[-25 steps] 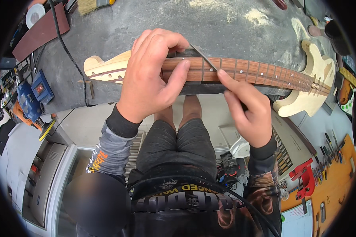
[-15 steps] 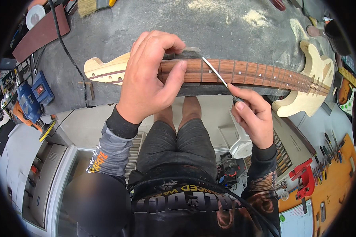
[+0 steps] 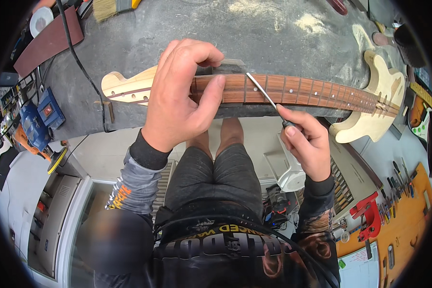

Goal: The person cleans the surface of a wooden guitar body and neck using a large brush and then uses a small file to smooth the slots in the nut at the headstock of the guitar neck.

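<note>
Your left hand (image 3: pixel 175 98) is holding a wide arch over the long, slim fretboard (image 3: pixel 300 92) of reddish-brown wood with pale round dots, thumb and index finger standing apart; whether its hidden fingers are gripping, I cannot tell. The fretboard is running between a pale wooden headstock (image 3: pixel 125 91) with round holes at its left end and a pale wooden guitar body (image 3: pixel 360 127) at its right. Your right hand (image 3: pixel 311 144) is holding the dark handle (image 3: pixel 287 124) of a slender silvery metal tool (image 3: pixel 262 90); the shaft is slanting across the fretboard, tip near its far edge, contact unclear. For good control, you should be gripping lightly, guiding the shaft evenly, keeping your left fingertips clear of its path, and minding the thin translucent strip (image 3: pixel 234 62) lying just beyond the fretboard.
</note>
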`<state>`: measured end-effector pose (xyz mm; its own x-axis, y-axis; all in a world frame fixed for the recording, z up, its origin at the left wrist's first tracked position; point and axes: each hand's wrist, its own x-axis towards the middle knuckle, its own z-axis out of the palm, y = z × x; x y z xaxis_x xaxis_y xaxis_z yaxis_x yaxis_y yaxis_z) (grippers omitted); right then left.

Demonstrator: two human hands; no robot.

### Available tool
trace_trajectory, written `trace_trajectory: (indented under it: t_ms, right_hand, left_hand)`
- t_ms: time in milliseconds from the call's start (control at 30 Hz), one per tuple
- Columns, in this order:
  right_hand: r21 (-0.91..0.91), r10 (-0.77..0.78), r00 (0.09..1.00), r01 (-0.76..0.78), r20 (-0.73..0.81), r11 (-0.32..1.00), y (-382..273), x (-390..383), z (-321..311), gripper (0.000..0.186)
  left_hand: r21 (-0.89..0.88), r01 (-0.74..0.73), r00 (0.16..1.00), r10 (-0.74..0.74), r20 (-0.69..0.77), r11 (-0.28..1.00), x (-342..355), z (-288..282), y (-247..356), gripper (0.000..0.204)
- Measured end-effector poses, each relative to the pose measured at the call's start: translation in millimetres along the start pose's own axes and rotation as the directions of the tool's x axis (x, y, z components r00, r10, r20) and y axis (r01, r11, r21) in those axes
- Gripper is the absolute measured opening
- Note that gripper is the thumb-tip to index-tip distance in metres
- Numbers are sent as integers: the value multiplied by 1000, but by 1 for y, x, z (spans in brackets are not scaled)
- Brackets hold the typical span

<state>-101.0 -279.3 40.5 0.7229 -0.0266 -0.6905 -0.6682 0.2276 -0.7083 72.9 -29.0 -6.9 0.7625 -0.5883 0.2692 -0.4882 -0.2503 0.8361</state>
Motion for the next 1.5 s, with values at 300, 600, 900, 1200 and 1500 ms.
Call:
trace_trajectory:
  t_ms: [300,600,900,1200,1500]
  right_hand:
    - [-707,-535,828,478,167,521,-19,26,26,45]
    - [-519,-467,882,426,57,741,-8,22,19,47]
    - [-14,-33,999,33,-19,999,0,2,1,45]
    - [-889,-550,808,392,210,238,-33,30,40,59]
    - [-377,-310,934,226,-180,898,-13,-4,27,43]
  left_hand:
    - [1,9,1000,-9,24,1000,-2,-3,0,36]
    - [2,-4,999,4,32,1000,0,-1,-1,37]
    - [12,2,999,-2,34,1000,-1,-4,-1,36]
    - [-2,4,1000,-4,19,1000,0,-2,-1,37]
    - [221,-64,976,16,215,973,11,-1,17,31]
